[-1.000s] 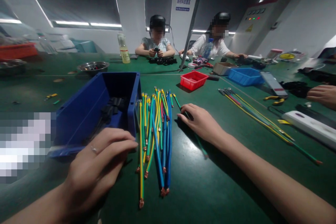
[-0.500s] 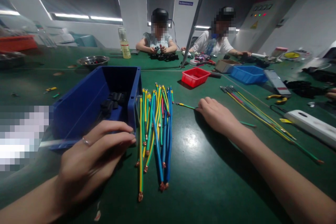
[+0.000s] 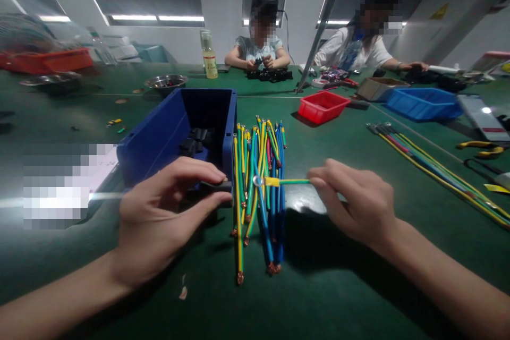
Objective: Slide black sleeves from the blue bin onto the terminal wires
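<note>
My left hand (image 3: 167, 207) pinches a small black piece (image 3: 217, 187) between thumb and fingers, just in front of a dark blue bin (image 3: 175, 133) that holds more black pieces. My right hand (image 3: 354, 202) grips a green-yellow wire (image 3: 287, 181) and holds it level above the table. The wire's ring terminal (image 3: 257, 181) points left towards the black piece, a short gap apart. Below them lies a bundle of blue and green-yellow wires (image 3: 258, 186) with copper ends.
Green table (image 3: 319, 287). A red tray (image 3: 322, 106), a light blue tray (image 3: 422, 103) and a second row of wires (image 3: 434, 167) lie to the right. Yellow-handled pliers (image 3: 480, 147) sit far right. Two people work at the far side, near a bottle (image 3: 209, 56) and a metal bowl (image 3: 165, 83).
My right hand has lifted the green-yellow wire off the table and carried it left over the bundle. My left hand now holds a black piece up. The view shifted right.
</note>
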`<state>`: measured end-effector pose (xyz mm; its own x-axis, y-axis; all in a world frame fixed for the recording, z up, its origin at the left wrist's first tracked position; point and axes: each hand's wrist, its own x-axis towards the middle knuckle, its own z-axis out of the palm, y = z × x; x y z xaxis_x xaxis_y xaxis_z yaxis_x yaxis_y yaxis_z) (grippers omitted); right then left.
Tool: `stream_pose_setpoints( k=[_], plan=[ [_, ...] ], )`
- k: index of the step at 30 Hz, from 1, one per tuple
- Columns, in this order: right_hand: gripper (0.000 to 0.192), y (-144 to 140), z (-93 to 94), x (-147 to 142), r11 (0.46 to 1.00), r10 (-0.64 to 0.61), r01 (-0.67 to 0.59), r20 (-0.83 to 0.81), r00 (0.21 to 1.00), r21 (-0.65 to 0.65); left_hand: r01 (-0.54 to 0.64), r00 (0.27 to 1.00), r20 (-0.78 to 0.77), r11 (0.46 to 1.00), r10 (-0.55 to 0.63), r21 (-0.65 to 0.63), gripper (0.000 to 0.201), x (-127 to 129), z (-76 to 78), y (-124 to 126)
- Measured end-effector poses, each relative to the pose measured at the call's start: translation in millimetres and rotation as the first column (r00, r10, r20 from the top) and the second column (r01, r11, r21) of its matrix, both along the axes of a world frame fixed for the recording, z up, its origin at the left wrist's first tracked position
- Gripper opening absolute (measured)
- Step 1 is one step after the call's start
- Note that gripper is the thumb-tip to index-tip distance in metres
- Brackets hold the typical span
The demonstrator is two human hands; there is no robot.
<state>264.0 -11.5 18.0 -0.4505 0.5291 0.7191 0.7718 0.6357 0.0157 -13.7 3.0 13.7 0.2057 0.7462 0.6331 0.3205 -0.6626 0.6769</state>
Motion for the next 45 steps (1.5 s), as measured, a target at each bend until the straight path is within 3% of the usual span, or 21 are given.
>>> stream_pose_setpoints(
  k=[11,17,28,37,45],
  plan=[
    [0.026,-5.4,0.1,-7.7,0.991,0.101,-0.112,0.133,0.986,0.076,0.141,0.982,0.126,0.989,-0.144,0.032,0.024,6.5,-4.0,-7.8],
    [0.023,-5.4,0.1,-8.3,0.990,0.091,-0.106,0.148,0.985,0.096,0.201,0.966,0.156,0.979,-0.206,0.043,0.026,8.2,-6.1,-9.0],
    [0.016,-8.2,-5.3,-9.9,0.986,0.144,-0.155,0.146,0.979,0.067,0.252,0.966,0.054,0.967,-0.253,0.029,0.023,7.8,-11.4,-8.2],
    [0.021,-5.5,-0.6,-10.2,0.990,0.065,-0.081,0.145,0.987,0.113,0.309,0.950,0.043,0.951,-0.309,0.009,0.022,5.0,-11.2,-9.1],
    [0.017,-7.0,-1.2,-7.9,0.989,0.077,-0.094,0.143,0.987,0.115,0.312,0.949,0.047,0.950,-0.312,-0.002,0.027,5.7,-13.0,-8.1]
  ],
)
